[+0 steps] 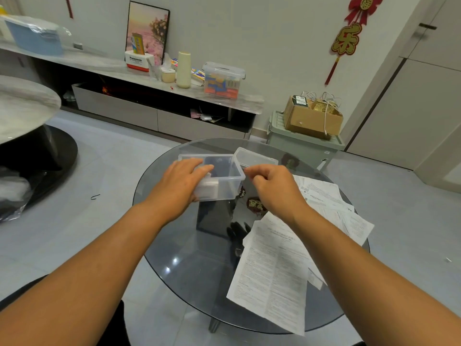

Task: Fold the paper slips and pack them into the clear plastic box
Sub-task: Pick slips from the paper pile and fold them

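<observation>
A clear plastic box (228,183) stands open on the round glass table (184,255). My left hand (178,187) lies over the box's left half, its fingers stretched down onto a folded white slip (208,189) inside. My right hand (274,189) is at the box's right corner with fingers curled, thumb and forefinger pinching the rim. The box's clear lid (255,158) lies just behind, to the right. A large printed sheet (274,270) lies flat near me, and several more unfolded slips (326,198) are spread under my right forearm.
Dark ornaments (255,204) show through the glass beside the box. A long low cabinet (154,113) with bottles and a storage tub runs along the far wall. A grey crate with a cardboard box (311,121) stands behind the table. Another round table (22,106) is at the left.
</observation>
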Tool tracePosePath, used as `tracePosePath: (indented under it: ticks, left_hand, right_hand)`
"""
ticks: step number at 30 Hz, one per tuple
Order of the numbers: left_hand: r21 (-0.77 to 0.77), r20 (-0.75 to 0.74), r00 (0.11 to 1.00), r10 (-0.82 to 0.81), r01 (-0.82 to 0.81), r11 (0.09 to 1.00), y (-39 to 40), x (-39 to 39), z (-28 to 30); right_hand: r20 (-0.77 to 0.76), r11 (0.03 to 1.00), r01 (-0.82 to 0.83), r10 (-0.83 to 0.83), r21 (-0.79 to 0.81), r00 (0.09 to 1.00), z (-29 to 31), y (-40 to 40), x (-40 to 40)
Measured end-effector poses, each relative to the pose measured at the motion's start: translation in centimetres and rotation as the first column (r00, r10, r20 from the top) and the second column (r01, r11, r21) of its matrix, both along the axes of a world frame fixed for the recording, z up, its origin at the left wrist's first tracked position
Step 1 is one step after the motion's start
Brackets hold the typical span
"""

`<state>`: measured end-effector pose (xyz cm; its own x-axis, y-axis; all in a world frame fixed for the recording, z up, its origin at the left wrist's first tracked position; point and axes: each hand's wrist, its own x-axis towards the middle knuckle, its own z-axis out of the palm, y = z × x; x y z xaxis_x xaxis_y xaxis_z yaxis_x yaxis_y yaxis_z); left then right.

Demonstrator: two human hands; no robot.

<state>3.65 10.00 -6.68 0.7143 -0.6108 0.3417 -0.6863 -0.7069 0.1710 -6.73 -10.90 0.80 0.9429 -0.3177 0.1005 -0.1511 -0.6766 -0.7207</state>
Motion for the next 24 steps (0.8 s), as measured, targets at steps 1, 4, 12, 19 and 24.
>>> tracePosePath:
  ticks: [1, 4, 12, 19, 24]
  left_hand:
    - [0.008, 0.047, 0.999, 0.023, -0.023, 1.0, -0.1, 0.2, -0.4]
    - [0.019, 0.157, 0.985, 0.071, -0.075, 0.997, -1.0, -0.7, 0.0]
    - [-0.319, -0.458, 0.857, -0.236, 0.09, 0.944, -6.0, -10.5, 1.1]
    - [-0.105, -0.485, 0.858, -0.167, 0.133, 0.986, -7.5, -10.4, -0.5]
    - [-0.19, -0.569, 0.806, -0.161, 0.061, 0.98, -8.5, -10.0, -0.4]
  right_hand:
    - [-0.022, 1.0, 0.011, -0.011, -0.001, 1.0, -0.5, -0.8, -0.9]
    - [-0.078, 0.997, 0.075, -0.076, -0.022, 0.994, -1.8, -3.3, -3.3]
    - [-0.298, 0.966, 0.256, -0.234, 0.035, 0.925, -4.2, -8.4, -7.5]
    - [-0.252, 0.948, 0.221, -0.161, 0.229, 0.954, -4.8, -7.4, -7.3]
    - [-0.15, 0.929, 0.107, -0.057, 0.354, 0.987, -5.6, -7.0, -7.6]
